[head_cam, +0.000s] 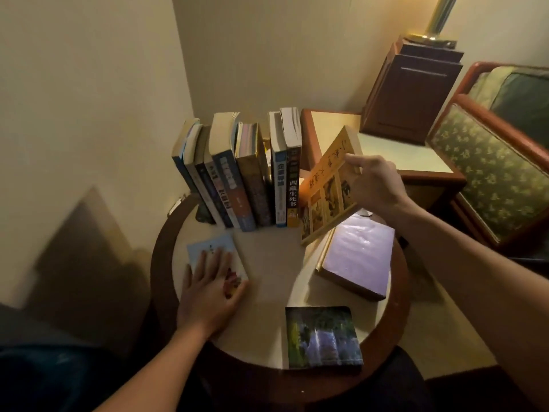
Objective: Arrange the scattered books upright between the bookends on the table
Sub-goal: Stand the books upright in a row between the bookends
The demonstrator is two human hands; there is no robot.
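**Seating the orange book at the right end of the row**

The orange book [325, 188] stands tilted on its lower edge, top leaning right, just beside the last upright volume of the book row [246, 179]. The right hand [375, 182] pinches its upper right edge between thumb and curled fingers. A grip this high gives leverage to swing the cover vertical against the row.

The row stands at the far side of the round table [267, 272] and leans slightly left onto a dark bookend [205, 215]. The right bookend cannot be made out; the tilted cover may hide it.

The left hand [208, 289] lies flat, fingers straight, on a small pale book [215, 251] at the near left, probably to steady it or ready it for pickup. A purple book [359, 254] lies flat on the right, near the orange book's lower edge. A landscape-cover book [322, 337] lies flat at the near edge. These three books are not yet stood up.

To the right, beyond the table, stand a side table [386, 150] and an upholstered chair [490, 173]
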